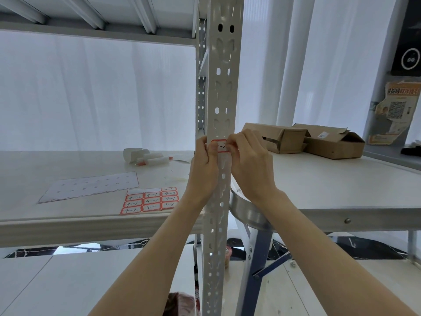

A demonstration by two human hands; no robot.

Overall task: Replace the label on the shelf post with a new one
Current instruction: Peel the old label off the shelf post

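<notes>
A grey perforated shelf post (pixel 222 87) runs up the middle of the view. A small white label with a red border (pixel 221 146), handwritten "4-2", lies across the post at hand height. My left hand (pixel 205 166) holds the label's left end against the post with its thumb over it. My right hand (pixel 248 164) pinches the label's right end with fingertips curled on it. A sheet of red-bordered labels (pixel 150 200) marked "4-1" and "4-2" lies on the shelf board (pixel 68 222), left of the post.
A blank backing sheet (pixel 91 185) and rolled white papers with an orange marker (pixel 145 158) lie on the shelf board. Two open cardboard boxes (pixel 305 140) sit on a white table (pixel 330 190) to the right. A metal stool rim (pixel 248 213) shows behind the post.
</notes>
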